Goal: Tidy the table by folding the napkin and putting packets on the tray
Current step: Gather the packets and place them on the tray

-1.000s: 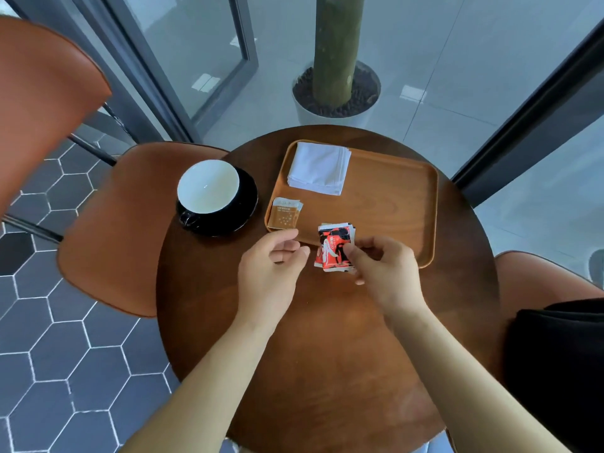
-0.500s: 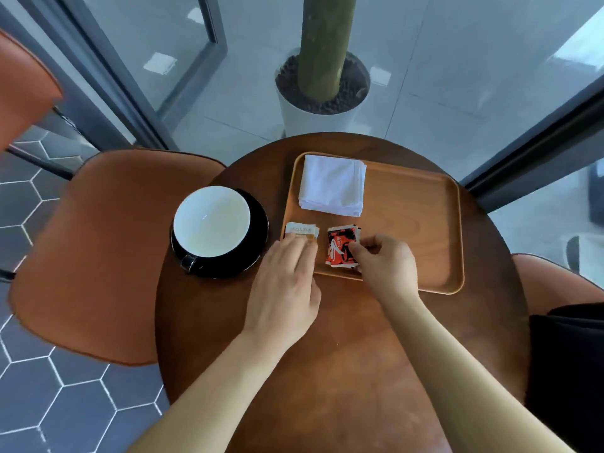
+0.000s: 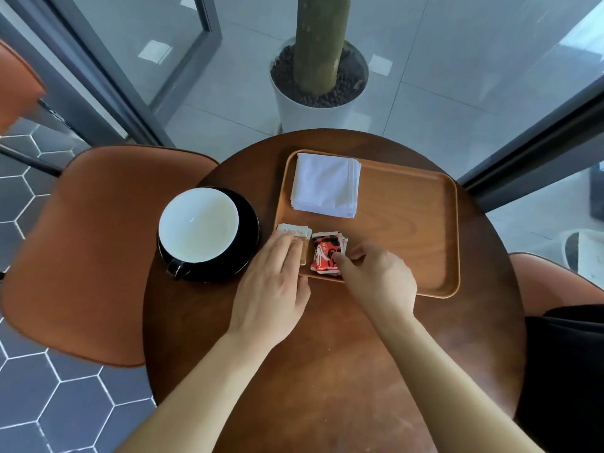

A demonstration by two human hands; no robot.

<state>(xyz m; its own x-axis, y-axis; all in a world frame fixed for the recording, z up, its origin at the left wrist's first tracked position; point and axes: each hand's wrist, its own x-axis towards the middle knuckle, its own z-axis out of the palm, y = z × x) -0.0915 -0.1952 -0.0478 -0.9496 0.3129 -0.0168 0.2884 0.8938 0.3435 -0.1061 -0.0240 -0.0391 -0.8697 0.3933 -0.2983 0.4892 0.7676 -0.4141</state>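
Looking from the biggest thing down, I see the tray (image 3: pixel 408 230) at centre-right of the frame, with the folded napkin (image 3: pixel 325 184) in its upper left corner. Both packets lie at its lower left edge, long axes toward the top of the frame. My left hand (image 3: pixel 274 282) lies flat and unclenched on the tan packet (image 3: pixel 297 235) — my right hand (image 3: pixel 376 279) pinches the red packets (image 3: pixel 325 255), so it is nearer.

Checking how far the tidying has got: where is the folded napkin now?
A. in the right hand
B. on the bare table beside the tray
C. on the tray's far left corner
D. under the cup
C: the napkin lies folded on the tray, at its far left corner, away from both hands.
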